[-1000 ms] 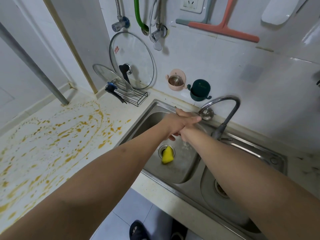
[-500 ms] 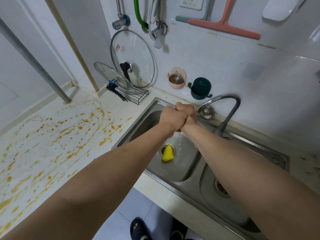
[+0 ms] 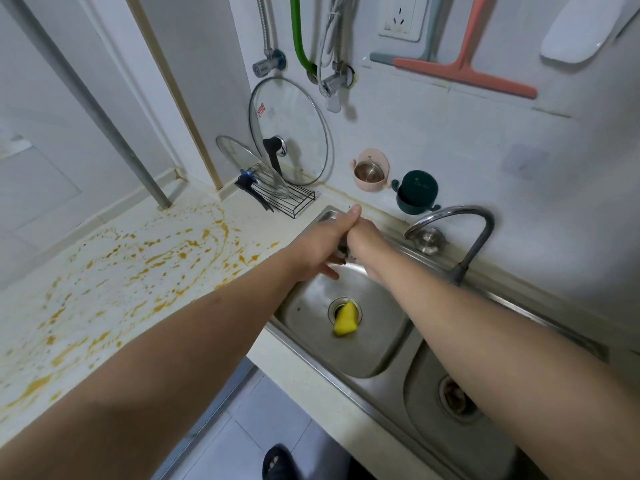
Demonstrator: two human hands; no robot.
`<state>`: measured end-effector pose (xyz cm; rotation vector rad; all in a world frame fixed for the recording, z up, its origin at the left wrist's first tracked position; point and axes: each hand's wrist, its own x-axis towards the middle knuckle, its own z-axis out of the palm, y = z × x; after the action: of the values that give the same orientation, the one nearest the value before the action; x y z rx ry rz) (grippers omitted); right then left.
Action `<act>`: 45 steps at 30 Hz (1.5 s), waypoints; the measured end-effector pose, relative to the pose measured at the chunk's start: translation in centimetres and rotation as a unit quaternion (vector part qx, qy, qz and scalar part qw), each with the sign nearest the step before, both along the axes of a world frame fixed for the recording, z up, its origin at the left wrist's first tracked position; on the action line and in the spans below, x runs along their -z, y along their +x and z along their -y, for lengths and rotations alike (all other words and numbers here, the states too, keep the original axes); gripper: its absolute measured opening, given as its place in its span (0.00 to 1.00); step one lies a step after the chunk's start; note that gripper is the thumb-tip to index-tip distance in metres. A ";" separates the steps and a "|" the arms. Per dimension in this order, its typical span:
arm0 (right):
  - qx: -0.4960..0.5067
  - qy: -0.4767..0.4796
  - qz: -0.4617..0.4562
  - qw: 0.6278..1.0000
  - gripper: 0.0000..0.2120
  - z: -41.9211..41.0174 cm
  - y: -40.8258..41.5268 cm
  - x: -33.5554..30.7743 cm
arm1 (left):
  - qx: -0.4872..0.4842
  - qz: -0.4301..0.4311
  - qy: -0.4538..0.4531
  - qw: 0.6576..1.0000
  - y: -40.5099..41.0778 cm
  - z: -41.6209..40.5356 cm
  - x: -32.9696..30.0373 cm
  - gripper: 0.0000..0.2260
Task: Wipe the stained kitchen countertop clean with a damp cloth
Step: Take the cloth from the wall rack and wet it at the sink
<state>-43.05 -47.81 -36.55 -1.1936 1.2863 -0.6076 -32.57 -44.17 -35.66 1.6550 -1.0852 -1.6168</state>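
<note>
Head view: both hands meet over the left sink bowl. The left hand and right hand squeeze a dark cloth, mostly hidden. A yellow sponge sits on the drain. Orange stains cover the counter's left part.

**Little that can be read**

The large glass lid, propped against the wall at the counter's back edge, carries a small red sticker near its upper left rim; its print is too small to make out. The dark green cup on the wall bears a faint, unreadable mark.
</note>
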 end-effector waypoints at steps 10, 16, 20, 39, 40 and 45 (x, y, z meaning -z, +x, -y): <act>-0.097 -0.058 -0.042 0.993 0.20 2.1 -0.1 -0.2 | -0.183 -0.003 -0.040 0.982 3.7 -1.3 -0.8 0.15; -0.136 -0.178 -0.147 0.963 0.13 3.2 -0.7 -1.3 | -0.115 0.139 -0.040 0.983 5.6 -1.6 -1.3 0.09; -0.132 -0.183 -0.161 0.961 0.15 3.2 0.1 -2.5 | -0.133 0.028 -0.044 0.990 7.6 -2.4 -1.4 0.13; -0.048 -0.140 -0.013 0.989 0.12 -3.4 14.9 -6.0 | -0.214 -0.036 -0.098 0.971 20.0 -7.3 -4.3 0.06; -0.034 -0.144 -0.021 0.989 0.13 -3.5 15.7 -5.9 | -0.213 -0.041 -0.095 0.972 20.7 -7.5 -4.0 0.05; -0.035 -0.137 -0.007 0.990 0.20 -5.3 19.0 -4.7 | -0.164 -0.060 -0.082 0.981 23.6 -9.2 -3.0 0.06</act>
<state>-24.04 -42.54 -31.85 -1.4646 1.1937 -0.7433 -8.94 -34.95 -32.65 1.5152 -0.8125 -1.3563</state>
